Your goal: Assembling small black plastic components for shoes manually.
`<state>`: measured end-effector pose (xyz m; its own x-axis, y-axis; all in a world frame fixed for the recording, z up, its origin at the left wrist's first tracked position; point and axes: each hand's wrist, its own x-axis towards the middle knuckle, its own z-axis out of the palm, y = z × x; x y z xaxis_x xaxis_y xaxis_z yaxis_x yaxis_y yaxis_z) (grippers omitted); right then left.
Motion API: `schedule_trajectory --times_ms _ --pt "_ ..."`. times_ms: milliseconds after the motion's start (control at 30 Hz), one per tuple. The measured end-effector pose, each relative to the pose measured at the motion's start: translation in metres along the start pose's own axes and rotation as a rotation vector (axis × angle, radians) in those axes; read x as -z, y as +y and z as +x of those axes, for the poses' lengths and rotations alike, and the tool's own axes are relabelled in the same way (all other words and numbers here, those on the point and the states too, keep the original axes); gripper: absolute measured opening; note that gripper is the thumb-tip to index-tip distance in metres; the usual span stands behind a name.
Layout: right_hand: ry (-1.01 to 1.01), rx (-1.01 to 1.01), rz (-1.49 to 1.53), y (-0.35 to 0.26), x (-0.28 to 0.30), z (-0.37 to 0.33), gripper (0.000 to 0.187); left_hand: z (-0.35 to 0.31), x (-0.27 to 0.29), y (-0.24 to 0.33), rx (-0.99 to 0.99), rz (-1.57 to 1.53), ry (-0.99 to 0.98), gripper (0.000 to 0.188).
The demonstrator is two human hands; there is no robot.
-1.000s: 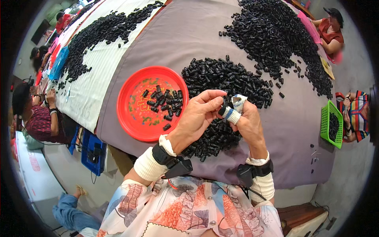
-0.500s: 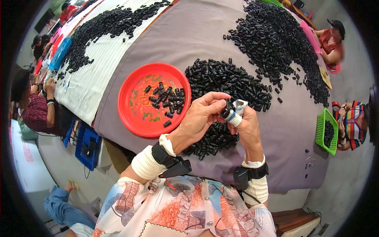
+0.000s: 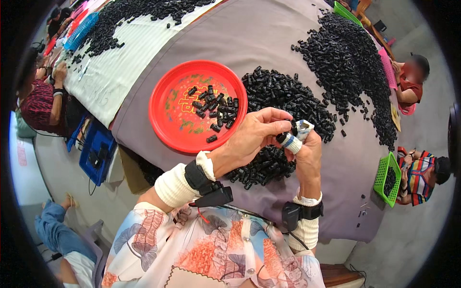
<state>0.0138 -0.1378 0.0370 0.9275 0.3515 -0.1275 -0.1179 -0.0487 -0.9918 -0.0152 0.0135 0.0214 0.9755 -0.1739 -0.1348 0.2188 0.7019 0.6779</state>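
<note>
My left hand point(image 3: 257, 137) has thumb and forefinger pinched on a small black plastic piece point(image 3: 281, 138). Against it, my right hand point(image 3: 309, 151) is closed on the same piece, its thumb and a finger wrapped in a white covering point(image 3: 291, 143) with blue marks. The fingers hide much of the piece. Just under and beyond both hands spreads a heap of short black cylindrical pieces point(image 3: 283, 96). Left of it stands a round red tray point(image 3: 161, 103) with several such pieces gathered on its right side.
A larger heap of black pieces point(image 3: 345, 67) lies at the far right, another point(image 3: 129, 21) at the far left on white cloth. A green basket point(image 3: 381, 180) stands at the right table edge, a blue bin point(image 3: 98, 161) at left. Other people sit around the table.
The view has shifted, so tray and heaps sit differently in the picture. My hands keep the same hold, with the black piece still between them.
</note>
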Motion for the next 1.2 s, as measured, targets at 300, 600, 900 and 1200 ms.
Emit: schedule_trajectory --times_ms 300,600,900,1200 --pt "-0.032 -0.011 -0.105 -0.018 -0.026 0.009 0.021 -0.012 0.019 0.017 -0.028 -0.11 -0.014 0.026" --pt "-0.103 -0.026 -0.215 -0.025 -0.014 0.007 0.028 -0.011 0.019 0.017 -0.021 -0.201 -0.076 0.026" --pt "-0.217 0.026 -0.403 -0.028 0.007 0.022 0.039 0.005 0.008 0.011 0.035 -0.17 -0.073 0.027" --pt "-0.288 0.058 -0.471 -0.022 0.017 0.038 0.043 0.016 0.01 0.008 0.038 -0.143 -0.047 0.027"
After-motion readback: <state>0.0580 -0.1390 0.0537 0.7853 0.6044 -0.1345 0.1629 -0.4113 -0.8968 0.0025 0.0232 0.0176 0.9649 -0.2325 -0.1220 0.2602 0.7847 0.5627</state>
